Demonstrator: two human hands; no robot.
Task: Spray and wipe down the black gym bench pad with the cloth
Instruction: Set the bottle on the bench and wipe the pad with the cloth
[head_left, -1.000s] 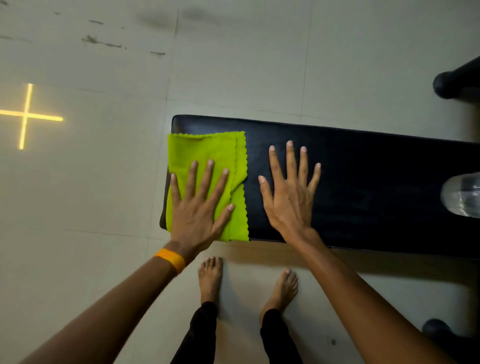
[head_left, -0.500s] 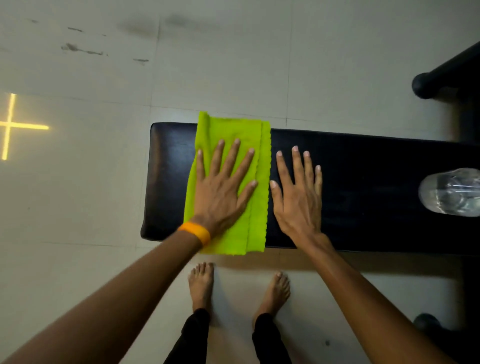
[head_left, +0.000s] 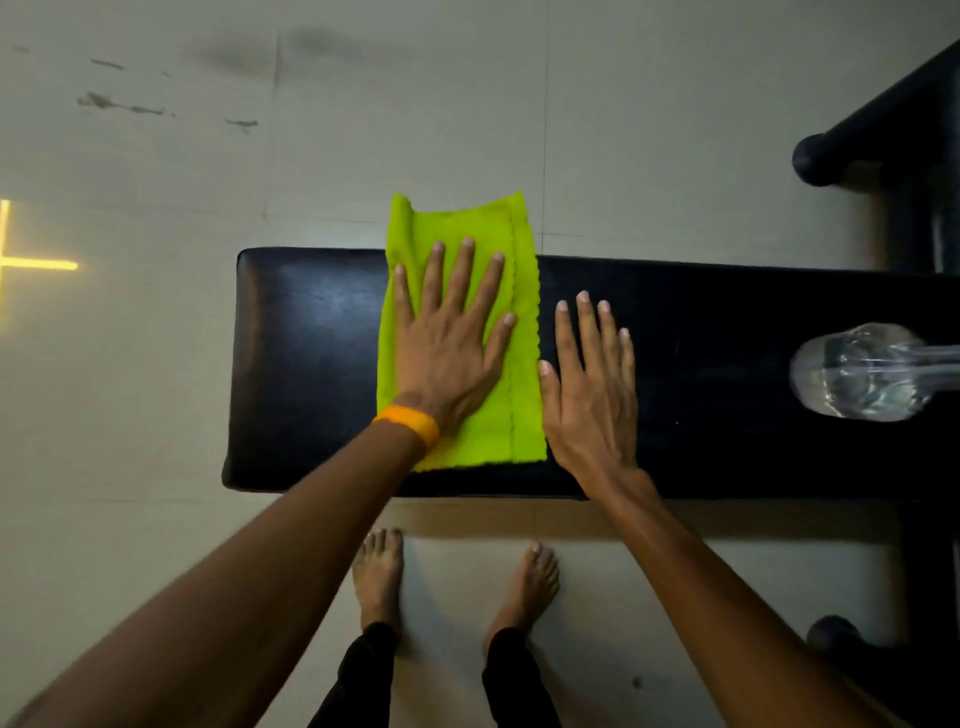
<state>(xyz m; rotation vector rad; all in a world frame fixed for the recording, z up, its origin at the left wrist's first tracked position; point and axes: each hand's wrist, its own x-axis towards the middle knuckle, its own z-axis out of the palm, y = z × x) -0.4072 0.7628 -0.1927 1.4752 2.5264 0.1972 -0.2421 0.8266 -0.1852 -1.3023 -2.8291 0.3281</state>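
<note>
The black gym bench pad (head_left: 311, 374) runs left to right across the middle of the view. A folded lime-green cloth (head_left: 514, 415) lies across it, its far end hanging past the pad's far edge. My left hand (head_left: 449, 343), with an orange wristband, presses flat on the cloth with fingers spread. My right hand (head_left: 589, 395) rests flat on the bare pad just right of the cloth, touching its edge. A clear plastic bottle (head_left: 862, 371) lies on the pad at the far right.
Black bench frame tubes (head_left: 857, 140) stand at the upper right, and another dark foot (head_left: 836, 634) shows at the lower right. My bare feet (head_left: 379, 577) stand on the pale tiled floor below the pad. A yellow light cross (head_left: 31, 265) glows on the floor at left.
My left hand has slid the cloth rightward and away from me along the pad, from its left end toward the middle. My right hand has stayed flat beside it.
</note>
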